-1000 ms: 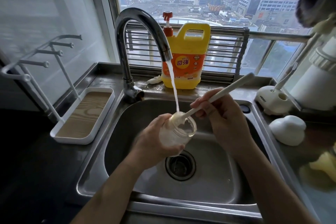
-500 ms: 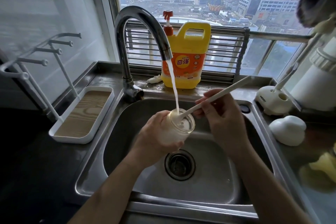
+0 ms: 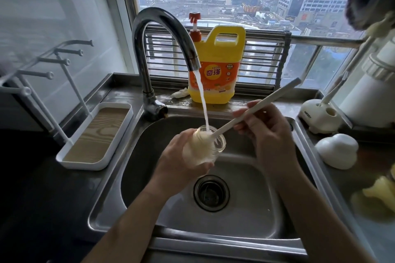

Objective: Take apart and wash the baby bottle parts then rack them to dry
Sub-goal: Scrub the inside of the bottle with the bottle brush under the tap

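Over at the sink, which filled most of the view, the tap was running and its stream dropped right into the mouth of the bottle. Behind the tap sat a yellow soap jug on the ledge, and off to the left on the tabletop stood the white rack, well apart from the wet stuff. On the right lay a white dome and some yellowish bits, maybe other bottle parts, couldn't really tell.

Now the hands. The left hand was wrapped around the bottle from below, holding it above the drain. The right hand pinched the brush partway up its handle, fingers curled on it. The two were close but not touching.

The bit that matters: the bottle was tilted, base down in the left palm, mouth up and leaning toward the right hand, and the brush handle carried on along pretty much that same line, up and to the right, with its head pushed inside. So I'd guess this was mid-scrub, with no part on the rack yet. Pulling the brush would mean drawing it out along that axis, up-right. The left hand was the one nearer the rack, so it'd make sense for it to carry the bottle over.
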